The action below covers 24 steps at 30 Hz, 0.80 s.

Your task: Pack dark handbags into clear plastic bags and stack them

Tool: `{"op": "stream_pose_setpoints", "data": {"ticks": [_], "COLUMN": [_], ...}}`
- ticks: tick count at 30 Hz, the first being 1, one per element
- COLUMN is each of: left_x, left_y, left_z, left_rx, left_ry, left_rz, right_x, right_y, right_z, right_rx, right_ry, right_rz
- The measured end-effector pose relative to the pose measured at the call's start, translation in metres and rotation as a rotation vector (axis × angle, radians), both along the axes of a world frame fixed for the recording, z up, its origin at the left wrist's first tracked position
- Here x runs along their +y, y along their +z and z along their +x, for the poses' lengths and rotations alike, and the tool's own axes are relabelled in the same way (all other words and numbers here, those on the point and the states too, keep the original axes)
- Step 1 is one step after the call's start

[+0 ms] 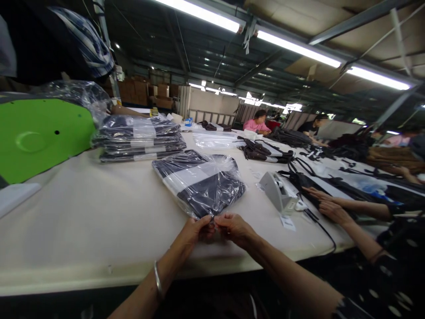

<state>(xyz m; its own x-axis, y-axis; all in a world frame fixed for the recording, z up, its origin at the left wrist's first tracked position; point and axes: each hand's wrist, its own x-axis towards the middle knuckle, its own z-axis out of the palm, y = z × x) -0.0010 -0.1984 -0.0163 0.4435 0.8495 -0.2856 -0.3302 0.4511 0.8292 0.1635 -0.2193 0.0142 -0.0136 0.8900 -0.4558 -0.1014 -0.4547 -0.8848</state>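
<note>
A dark folded item with a pale band across it lies inside a clear plastic bag (199,179) on the table before me. My left hand (196,230) pinches the near corner of the bag, thumb on top. Close beside it, my right hand (236,228) is closed on the same gathered plastic. The fingertips of the two hands almost meet, and the fingers below are partly hidden. A silver bangle circles my left wrist.
Several similar bagged packs (142,139) are stacked at the back left beside a bright green panel (46,133). A grey tape dispenser (278,192) stands right of the bag. Further right, a co-worker's hands (332,206) rest on dark straps. People sit across the table.
</note>
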Motion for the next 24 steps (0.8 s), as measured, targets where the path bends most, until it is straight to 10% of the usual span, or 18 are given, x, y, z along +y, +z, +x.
{"op": "stream_pose_setpoints", "data": {"ticks": [16,24], "left_x": [-0.006,-0.003], "left_y": [0.012,0.018], "left_z": [0.004,0.007], "left_rx": [-0.023,0.021], "left_ry": [0.003,0.054], "left_rz": [-0.146,-0.06], "right_x": [0.002,0.014], "right_y": [-0.041,-0.044], "right_z": [-0.032,-0.037], "right_rx": [0.001,0.132], "right_ry": [-0.303,-0.351], "right_rz": [0.414,0.294]}}
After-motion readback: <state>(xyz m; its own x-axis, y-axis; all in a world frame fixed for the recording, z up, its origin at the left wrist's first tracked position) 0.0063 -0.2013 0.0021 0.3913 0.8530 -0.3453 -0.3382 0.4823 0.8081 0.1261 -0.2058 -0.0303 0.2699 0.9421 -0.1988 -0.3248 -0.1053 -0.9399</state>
